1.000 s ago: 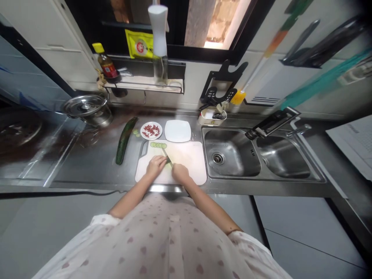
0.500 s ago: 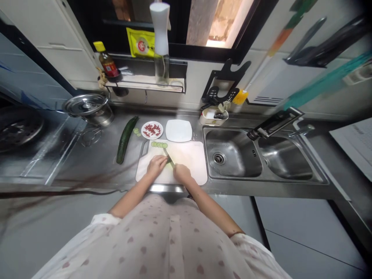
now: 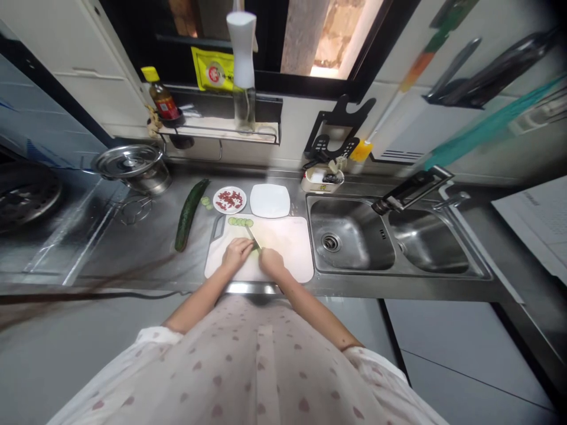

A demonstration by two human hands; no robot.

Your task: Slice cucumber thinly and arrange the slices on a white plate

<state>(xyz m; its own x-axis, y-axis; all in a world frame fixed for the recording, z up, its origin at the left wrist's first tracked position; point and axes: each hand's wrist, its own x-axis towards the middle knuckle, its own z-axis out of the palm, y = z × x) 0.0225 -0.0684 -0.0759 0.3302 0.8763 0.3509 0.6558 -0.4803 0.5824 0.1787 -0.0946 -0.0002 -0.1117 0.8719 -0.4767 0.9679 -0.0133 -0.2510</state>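
Note:
My right hand (image 3: 271, 264) is closed round the handle of a knife (image 3: 254, 237), its blade angled up and left over the white cutting board (image 3: 290, 248). Beside the blade my left hand (image 3: 237, 254) presses, fingers together, on a piece of cucumber (image 3: 254, 251) that is mostly hidden by the hand and knife. Several round cucumber slices (image 3: 240, 222) lie in an overlapping row near the board's top left edge. Beyond the board stand a small white plate of chopped red pieces (image 3: 229, 200) and a square white plate (image 3: 270, 200) with nothing on it.
A whole cucumber (image 3: 191, 215) lies left of the board, with a few cut ends (image 3: 206, 202) near it. Farther left is a lidded steel pot (image 3: 133, 168). The double sink (image 3: 354, 236) adjoins the board's right side. A rack (image 3: 212, 127) holds bottles above.
The view has shifted slightly. The knife stays at the cucumber piece in much the same position, and both hands keep their holds.

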